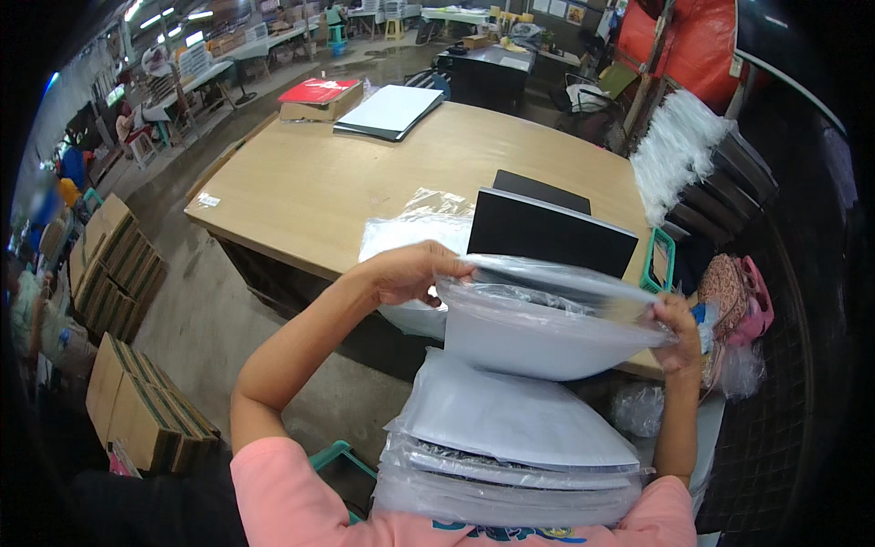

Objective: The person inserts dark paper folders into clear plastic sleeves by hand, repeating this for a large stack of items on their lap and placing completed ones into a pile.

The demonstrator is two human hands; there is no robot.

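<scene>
In front of me, a clear plastic bag [547, 333] with flat white contents hangs stretched between my two hands. My left hand [415, 273] pinches the bag's upper left edge. At the upper right edge, my right hand [676, 333] grips the same bag, slightly blurred. The bag's top side is parted, and something dark shows through it. Close to my body, below the held bag, lies a stack of similar plastic-wrapped white flat packs [510, 415]. Just beyond the bag, a black flat board with a pale edge [551, 232] rests on the wooden table [301, 196].
White sheets in plastic [401, 239] lie at the table's near edge. Farther back are a paper stack [387, 109] and a box with a red top [319, 96]. Cardboard bundles [150, 401] stand on the floor at left. A green tray [658, 260] and pink bag [752, 301] are at right.
</scene>
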